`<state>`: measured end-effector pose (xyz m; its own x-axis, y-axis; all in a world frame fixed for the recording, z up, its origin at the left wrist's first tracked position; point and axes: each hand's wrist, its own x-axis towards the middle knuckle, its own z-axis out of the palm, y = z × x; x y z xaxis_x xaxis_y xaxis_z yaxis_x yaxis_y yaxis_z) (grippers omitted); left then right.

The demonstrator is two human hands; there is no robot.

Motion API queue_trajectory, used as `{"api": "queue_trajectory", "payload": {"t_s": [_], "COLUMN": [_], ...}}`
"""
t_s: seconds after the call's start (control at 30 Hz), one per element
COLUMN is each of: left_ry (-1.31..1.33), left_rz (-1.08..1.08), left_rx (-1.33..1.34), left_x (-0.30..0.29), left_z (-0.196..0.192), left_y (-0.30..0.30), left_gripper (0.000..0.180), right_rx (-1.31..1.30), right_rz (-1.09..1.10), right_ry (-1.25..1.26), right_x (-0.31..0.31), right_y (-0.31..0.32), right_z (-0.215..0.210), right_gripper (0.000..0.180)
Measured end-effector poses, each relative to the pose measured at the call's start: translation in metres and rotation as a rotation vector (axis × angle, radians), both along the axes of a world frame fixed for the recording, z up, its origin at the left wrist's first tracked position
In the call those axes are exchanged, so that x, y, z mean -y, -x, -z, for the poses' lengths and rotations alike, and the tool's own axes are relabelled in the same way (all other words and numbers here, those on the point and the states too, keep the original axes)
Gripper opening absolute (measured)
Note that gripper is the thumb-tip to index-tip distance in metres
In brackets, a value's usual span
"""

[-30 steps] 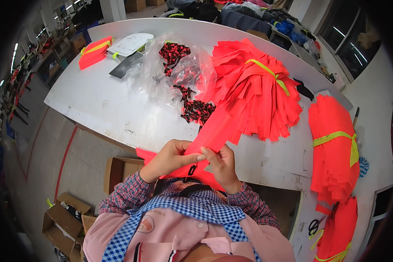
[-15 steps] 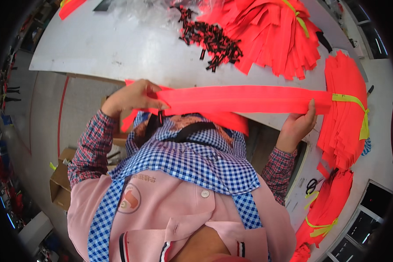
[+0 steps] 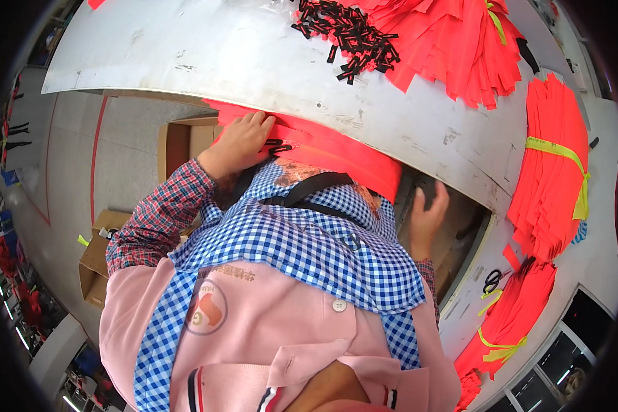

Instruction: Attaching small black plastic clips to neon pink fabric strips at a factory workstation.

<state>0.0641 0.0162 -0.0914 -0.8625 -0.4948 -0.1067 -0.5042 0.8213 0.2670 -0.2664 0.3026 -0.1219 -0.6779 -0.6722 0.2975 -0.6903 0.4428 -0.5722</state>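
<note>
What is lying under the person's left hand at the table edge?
The left hand presses on an orange fabric strip beside a small black clip. What the palm covers, and what lies beneath the strip, cannot be seen.

The orange strap is a long, flat band of bright orange webbing lying stretched out along the near edge of the table, slanting from upper left down to the lower right, where its end hangs just past the edge in front of the person's chest. A small black buckle sits on it near its left part. The left hand lies flat on the strap's left end, fingers spread and pressing it down just beside the buckle, while the right hand is open, below the table edge, apart from the strap.
</note>
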Motion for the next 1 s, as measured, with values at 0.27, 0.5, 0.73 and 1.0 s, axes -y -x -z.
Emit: {"api": "queue_trajectory", "payload": {"t_s": [0.27,0.5,0.73,1.0], "left_ry": [-0.073,0.049,-0.002,-0.046], "left_rz": [-0.015,-0.141,-0.137,0.058], "left_rx": [0.123,-0.027,0.002,-0.034], "left_x": [-0.003,0.004,0.004,0.012], "left_z": [-0.006,0.004,0.016,0.015], "left_y": [-0.001,-0.025,-0.015,0.000], "left_gripper": [0.066,0.085,0.087,0.042], "right_rx": [0.138,-0.009,-0.044,0.479], "right_rz": [-0.699,-0.936,-0.879,-0.969], "right_ry": [-0.321,-0.495,-0.561,-0.851], "right_x": [0.097,0.121,0.138,0.155], "right_y": [-0.044,-0.052,-0.052,-0.032], "right_z": [-0.019,0.009,0.009,-0.032], "right_gripper": [0.041,0.056,0.078,0.042]}}
